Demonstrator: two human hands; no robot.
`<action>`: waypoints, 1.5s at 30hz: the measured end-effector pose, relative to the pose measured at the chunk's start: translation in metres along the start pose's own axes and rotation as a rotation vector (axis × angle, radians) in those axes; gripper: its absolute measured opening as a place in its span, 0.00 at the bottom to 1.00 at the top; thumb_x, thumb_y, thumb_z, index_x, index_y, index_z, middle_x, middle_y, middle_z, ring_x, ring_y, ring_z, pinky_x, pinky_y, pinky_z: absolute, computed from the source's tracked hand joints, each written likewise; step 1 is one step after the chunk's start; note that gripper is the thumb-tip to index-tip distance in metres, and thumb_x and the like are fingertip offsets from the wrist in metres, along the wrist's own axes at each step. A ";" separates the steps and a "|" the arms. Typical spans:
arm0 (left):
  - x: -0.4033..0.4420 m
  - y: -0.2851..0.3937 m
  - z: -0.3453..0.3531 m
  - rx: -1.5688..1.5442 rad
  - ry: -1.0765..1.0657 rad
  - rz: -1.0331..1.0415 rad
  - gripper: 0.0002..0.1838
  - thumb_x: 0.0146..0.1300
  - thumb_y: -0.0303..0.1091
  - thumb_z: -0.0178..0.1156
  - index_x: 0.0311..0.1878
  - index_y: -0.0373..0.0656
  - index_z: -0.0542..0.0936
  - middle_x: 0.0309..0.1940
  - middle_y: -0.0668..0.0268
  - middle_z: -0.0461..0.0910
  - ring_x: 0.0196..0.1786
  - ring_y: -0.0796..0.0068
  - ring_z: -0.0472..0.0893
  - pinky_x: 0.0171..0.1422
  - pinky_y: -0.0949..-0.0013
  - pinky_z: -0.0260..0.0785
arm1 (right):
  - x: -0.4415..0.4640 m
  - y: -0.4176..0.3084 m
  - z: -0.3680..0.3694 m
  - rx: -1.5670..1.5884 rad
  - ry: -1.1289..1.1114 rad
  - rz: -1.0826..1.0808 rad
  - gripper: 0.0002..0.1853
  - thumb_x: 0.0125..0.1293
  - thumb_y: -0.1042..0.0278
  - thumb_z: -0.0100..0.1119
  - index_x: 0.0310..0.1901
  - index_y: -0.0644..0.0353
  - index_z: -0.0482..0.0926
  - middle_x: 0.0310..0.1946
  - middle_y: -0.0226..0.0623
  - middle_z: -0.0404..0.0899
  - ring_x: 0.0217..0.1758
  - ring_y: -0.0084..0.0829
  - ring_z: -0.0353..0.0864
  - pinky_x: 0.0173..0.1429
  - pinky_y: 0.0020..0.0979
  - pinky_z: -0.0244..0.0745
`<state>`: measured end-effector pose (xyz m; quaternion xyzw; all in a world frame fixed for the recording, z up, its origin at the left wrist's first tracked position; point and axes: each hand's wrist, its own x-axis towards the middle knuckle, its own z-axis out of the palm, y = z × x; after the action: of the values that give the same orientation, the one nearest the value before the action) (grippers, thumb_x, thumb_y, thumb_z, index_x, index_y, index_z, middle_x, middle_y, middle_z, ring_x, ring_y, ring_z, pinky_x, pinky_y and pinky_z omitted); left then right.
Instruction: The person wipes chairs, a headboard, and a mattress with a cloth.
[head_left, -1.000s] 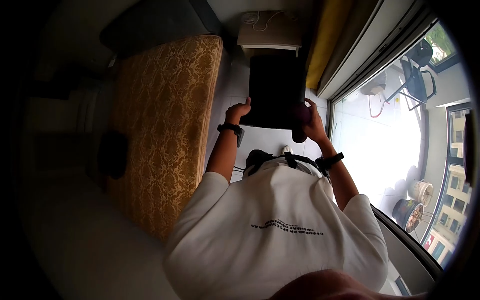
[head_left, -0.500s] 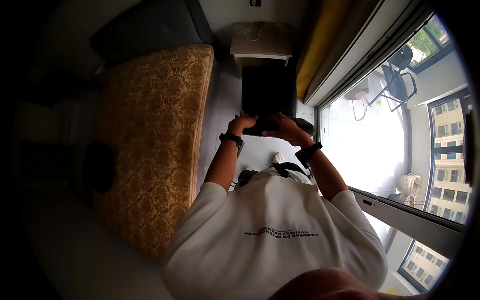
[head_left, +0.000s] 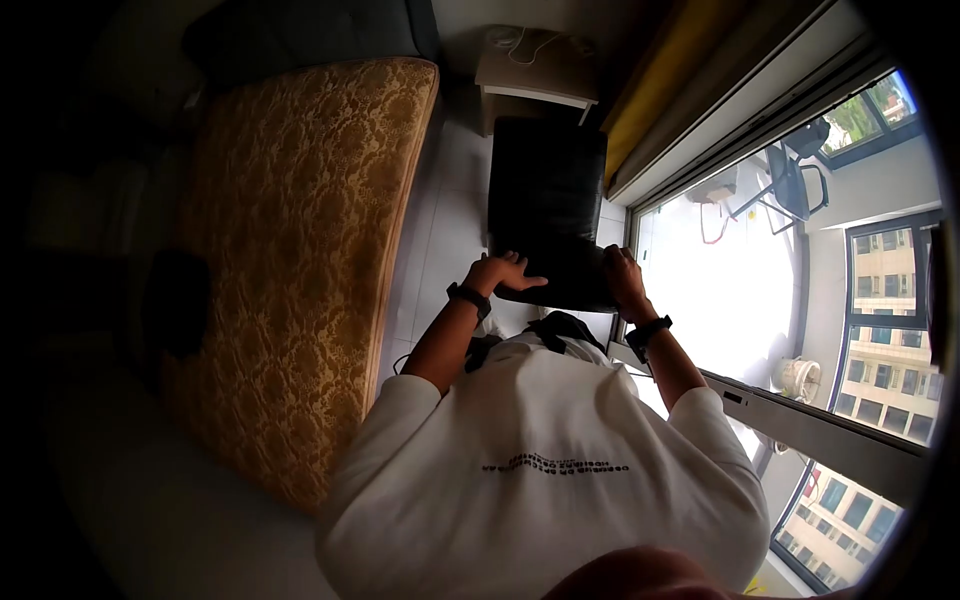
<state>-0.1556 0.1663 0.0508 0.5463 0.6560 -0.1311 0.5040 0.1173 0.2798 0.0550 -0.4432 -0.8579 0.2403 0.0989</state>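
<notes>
A large black rectangular piece [head_left: 547,200] with a slightly shiny surface lies in front of me, its far end near a small pale table. My left hand [head_left: 507,272] rests on its near left corner, fingers spread and pointing right. At the near right edge, my right hand [head_left: 624,280] has its fingers curled against the black piece; whether something small is pinched there is too dark to tell. Both wrists carry black bands.
A bed with a gold patterned mattress [head_left: 300,250] stands on the left. The pale table [head_left: 536,78] holds a white cable. A yellow curtain [head_left: 665,65] and a glass sliding door are on the right, with a chair [head_left: 790,185] beyond.
The dark rounded object by my right hand no longer shows. My hands, close together half a second ago, are now apart, the right one at the black piece's right edge.
</notes>
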 end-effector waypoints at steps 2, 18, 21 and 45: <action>-0.012 -0.004 0.011 0.146 -0.105 0.079 0.67 0.51 0.89 0.37 0.79 0.41 0.43 0.81 0.53 0.36 0.83 0.60 0.35 0.82 0.44 0.30 | -0.013 -0.029 0.020 0.070 -0.072 0.104 0.21 0.63 0.68 0.60 0.56 0.59 0.71 0.44 0.52 0.78 0.51 0.54 0.79 0.54 0.47 0.77; -0.005 -0.015 0.111 -0.264 0.067 0.163 0.33 0.76 0.58 0.38 0.72 0.43 0.63 0.76 0.49 0.54 0.80 0.49 0.50 0.81 0.45 0.41 | -0.084 0.065 0.037 0.005 -0.350 -0.200 0.23 0.61 0.80 0.53 0.59 0.51 0.78 0.56 0.44 0.76 0.63 0.47 0.73 0.69 0.40 0.71; 0.016 -0.024 0.159 -0.209 0.520 0.295 0.22 0.76 0.47 0.43 0.58 0.40 0.74 0.64 0.53 0.71 0.70 0.47 0.65 0.77 0.49 0.54 | -0.078 0.071 0.030 0.027 -0.437 -0.066 0.24 0.64 0.78 0.52 0.62 0.52 0.75 0.56 0.49 0.75 0.62 0.49 0.74 0.68 0.41 0.72; 0.000 -0.023 0.166 -0.803 0.625 -0.372 0.29 0.75 0.53 0.38 0.63 0.36 0.64 0.55 0.36 0.76 0.59 0.32 0.74 0.62 0.38 0.67 | 0.013 0.000 0.171 -0.027 -0.846 -0.416 0.24 0.71 0.52 0.49 0.67 0.43 0.72 0.67 0.44 0.71 0.67 0.46 0.73 0.68 0.47 0.71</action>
<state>-0.0895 0.0379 -0.0341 0.1984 0.8587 0.2119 0.4223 0.0440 0.2347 -0.0935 -0.1262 -0.8965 0.3637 -0.2193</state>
